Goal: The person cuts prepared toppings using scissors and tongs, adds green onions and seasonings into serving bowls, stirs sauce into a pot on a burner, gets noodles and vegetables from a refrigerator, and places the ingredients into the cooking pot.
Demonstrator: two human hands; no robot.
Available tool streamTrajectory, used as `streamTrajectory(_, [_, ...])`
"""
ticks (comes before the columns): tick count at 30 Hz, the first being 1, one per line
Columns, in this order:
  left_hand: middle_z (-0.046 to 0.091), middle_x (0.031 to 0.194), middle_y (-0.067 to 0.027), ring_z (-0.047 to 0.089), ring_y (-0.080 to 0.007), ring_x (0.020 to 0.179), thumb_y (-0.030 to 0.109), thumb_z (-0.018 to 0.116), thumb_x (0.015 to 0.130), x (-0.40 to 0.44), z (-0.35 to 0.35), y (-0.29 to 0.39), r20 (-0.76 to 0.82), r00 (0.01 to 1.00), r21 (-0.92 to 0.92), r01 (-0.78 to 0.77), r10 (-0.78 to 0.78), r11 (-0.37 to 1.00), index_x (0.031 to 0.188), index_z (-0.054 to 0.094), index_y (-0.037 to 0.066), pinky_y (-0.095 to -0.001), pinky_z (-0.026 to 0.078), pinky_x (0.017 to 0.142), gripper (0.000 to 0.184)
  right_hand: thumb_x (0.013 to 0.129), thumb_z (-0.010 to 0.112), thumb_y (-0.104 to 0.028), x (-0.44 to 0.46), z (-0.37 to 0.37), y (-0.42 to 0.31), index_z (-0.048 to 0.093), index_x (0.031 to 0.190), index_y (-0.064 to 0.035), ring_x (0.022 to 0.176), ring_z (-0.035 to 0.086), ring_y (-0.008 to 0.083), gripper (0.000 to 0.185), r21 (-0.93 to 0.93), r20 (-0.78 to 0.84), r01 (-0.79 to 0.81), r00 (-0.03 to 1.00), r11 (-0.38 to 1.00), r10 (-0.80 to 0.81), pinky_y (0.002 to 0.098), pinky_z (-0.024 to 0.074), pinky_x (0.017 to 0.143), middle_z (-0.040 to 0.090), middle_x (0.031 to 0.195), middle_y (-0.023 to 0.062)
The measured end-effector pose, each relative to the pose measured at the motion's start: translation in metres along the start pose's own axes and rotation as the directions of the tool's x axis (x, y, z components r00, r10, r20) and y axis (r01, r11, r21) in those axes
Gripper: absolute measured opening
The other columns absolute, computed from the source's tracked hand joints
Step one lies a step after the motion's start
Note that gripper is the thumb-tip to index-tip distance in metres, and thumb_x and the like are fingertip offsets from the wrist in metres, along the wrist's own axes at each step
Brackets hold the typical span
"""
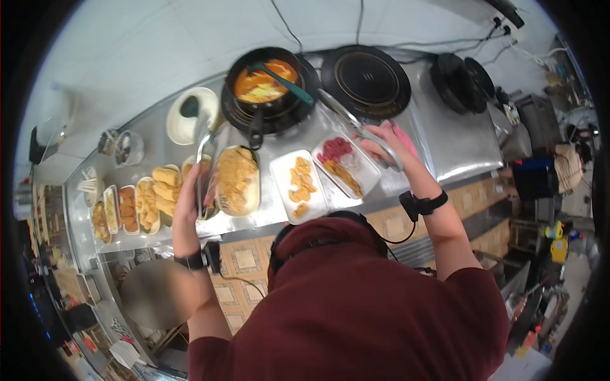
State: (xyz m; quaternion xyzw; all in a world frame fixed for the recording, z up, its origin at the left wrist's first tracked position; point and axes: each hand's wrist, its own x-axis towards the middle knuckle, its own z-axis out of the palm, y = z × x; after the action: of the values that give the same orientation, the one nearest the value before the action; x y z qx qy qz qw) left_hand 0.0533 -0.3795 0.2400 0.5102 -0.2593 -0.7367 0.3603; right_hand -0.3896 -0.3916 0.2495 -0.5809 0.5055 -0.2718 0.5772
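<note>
My left hand [188,202] is closed around metal tongs [203,145], which point up toward a white bowl [211,108]. Beside this hand lies a tray of battered food [236,180]. My right hand [393,146] grips a second long metal utensil [343,108], seemingly tongs, angled up and left. Below and left of it is a white tray [372,176] with red pieces [335,148] and brown strips [343,178]. Another white tray [277,166] with small orange-brown pieces [301,181] sits between my hands. A pink item [404,138] is beside my right hand.
A black pan [257,117] with orange-red food and a green utensil [286,84] sits on the left cooktop. Right of it is another black cooktop [366,79], then black pans [454,82]. Several food trays line the counter's left, near clear containers [129,148].
</note>
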Motion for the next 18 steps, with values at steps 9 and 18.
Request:
streamTrajectory(9, [0.05,0.067,0.0013,0.044,-0.0064,0.045,0.032,0.056,0.083,-0.04,0.013,-0.131,-0.283,0.956,0.45,0.203,-0.077,0.87,0.099,0.054,0.003,-0.0193,0.032,0.04,0.032,0.061,0.07,-0.051,-0.083,-0.025,0.134,0.056,0.097,-0.0032,0.076,0.059,0.0298,0.062,-0.498,-0.49,-0.427,0.856,0.755,0.161,0.036,0.045,0.068,0.06,0.077,0.0147])
streamTrajectory(18, [0.051,0.066,-0.0005,0.046,-0.0063,0.048,0.035,0.064,0.077,-0.009,0.076,-0.129,-0.186,0.982,0.663,0.133,-0.01,0.737,0.108,0.053,-0.003,-0.0203,0.036,0.046,0.05,0.051,0.063,-0.07,-0.091,0.004,0.126,0.051,0.097,-0.0046,0.079,0.06,0.028,0.081,-0.955,-0.105,-0.133,0.988,0.265,0.118,0.0404,0.0406,0.074,0.061,0.08,0.015])
